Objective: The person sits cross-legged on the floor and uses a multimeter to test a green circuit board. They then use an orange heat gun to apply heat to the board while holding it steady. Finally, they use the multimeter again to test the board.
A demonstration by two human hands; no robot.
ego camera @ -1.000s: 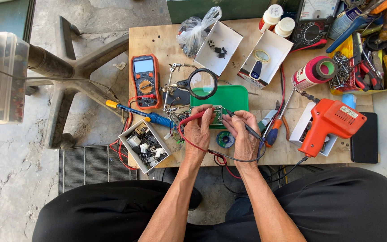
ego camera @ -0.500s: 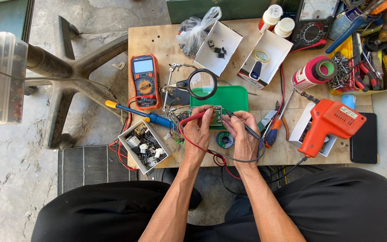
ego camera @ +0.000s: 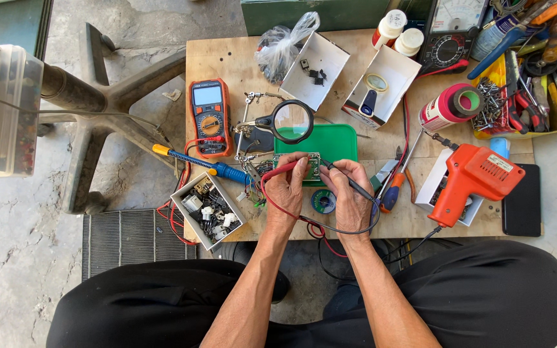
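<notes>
We probe a small green circuit board (ego camera: 296, 164).
Left hand (ego camera: 285, 190) pinches the red probe (ego camera: 277, 169), right hand (ego camera: 351, 193) the black probe (ego camera: 349, 183); the board looks light and fragile, best held by its edges.

Grey cracked concrete floor (ego camera: 14, 258); low plywood table (ego camera: 227, 55); metal grate (ego camera: 133, 235); daylight.

Small circuit board (ego camera: 305, 162): mostly covered by both hands' fingertips; probe contact points not visible. Analog meter (ego camera: 454, 26) and green case (ego camera: 317, 13) cut by top edge. Parts in white box (ego camera: 314, 61) too small to identify.
</notes>
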